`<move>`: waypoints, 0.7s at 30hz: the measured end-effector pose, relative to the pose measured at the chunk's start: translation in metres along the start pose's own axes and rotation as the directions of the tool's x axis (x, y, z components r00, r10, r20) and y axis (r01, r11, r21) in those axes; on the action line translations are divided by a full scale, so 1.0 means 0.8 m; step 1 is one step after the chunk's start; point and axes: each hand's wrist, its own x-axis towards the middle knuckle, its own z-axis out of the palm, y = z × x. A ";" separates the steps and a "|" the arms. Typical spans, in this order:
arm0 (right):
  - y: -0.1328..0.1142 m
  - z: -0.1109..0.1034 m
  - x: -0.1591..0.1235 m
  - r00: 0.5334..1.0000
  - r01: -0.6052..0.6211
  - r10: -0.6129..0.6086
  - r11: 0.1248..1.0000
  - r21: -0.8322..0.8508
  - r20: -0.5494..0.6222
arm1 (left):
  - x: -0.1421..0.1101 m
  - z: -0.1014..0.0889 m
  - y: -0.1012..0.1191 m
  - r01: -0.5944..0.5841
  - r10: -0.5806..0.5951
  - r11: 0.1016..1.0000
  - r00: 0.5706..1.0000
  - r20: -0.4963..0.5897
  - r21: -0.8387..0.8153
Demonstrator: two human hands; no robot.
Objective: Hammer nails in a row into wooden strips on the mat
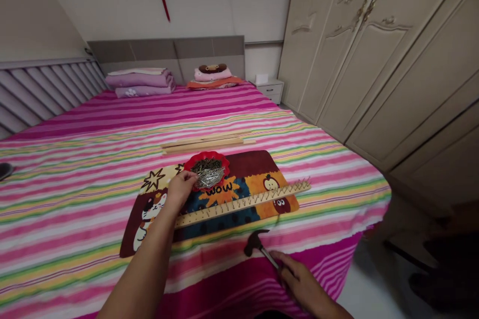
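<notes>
My left hand point(182, 187) is at the left rim of a red scalloped bowl point(225, 158), its fingertips pinched together at the nails point(209, 173) inside. Whether a nail is between those fingers is too small to make out. My right hand point(295, 276) grips a claw hammer point(256, 244) by its handle, head pointing away from me, over the near edge of the bed. Between the bowl and the hammer lies a long wooden strip point(239, 204) with a row of nails standing up along much of it. My left forearm hides the strip's left end.
Under the bowl and strip is a cartoon-printed mat point(254, 163) on a striped bedsheet point(75, 209). Several wooden strips point(205, 144) lie behind the bowl. Folded bedding point(142, 82) rests by the headboard point(209, 50). A wardrobe point(359, 60) stands at the right.
</notes>
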 end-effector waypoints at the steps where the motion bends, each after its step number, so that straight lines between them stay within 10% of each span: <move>1: 0.000 0.000 0.000 1.000 -0.005 0.005 1.000 -0.002 -0.001 | 0.000 0.000 -0.002 0.039 -0.040 0.992 0.999 -0.003 -0.116; 21: 0.012 0.002 0.003 0.999 0.030 -0.030 0.999 -0.015 -0.012 | -0.021 -0.023 0.005 0.182 -0.202 0.749 0.978 0.041 -0.637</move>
